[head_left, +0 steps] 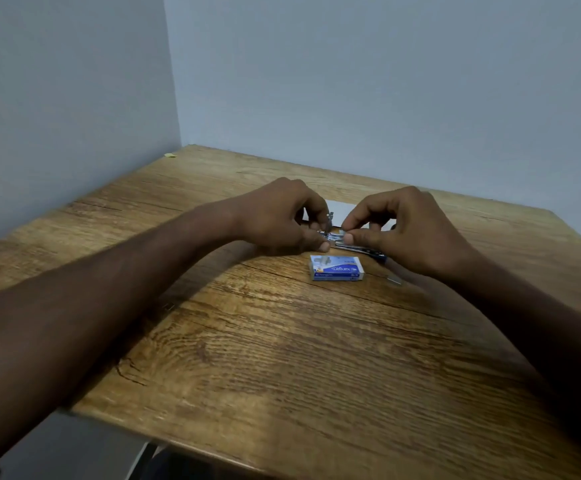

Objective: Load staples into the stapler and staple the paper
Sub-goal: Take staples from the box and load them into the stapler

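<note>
A wooden table stands in a grey-walled corner. One white paper sheet lies at its far side, mostly hidden behind two hands. The left hand pinches the left end of one open metal stapler, whose long axis runs left to right, its right end nearer the camera. The right hand pinches something small over its channel. In front lies one blue staple box, printed "Kangaro", upside down.

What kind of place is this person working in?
Probably a plain desk in a room corner, at home or in an office. A wood-grain table stands against bare pale walls, and on it are only a stapler, a blue staple box and white paper.
</note>
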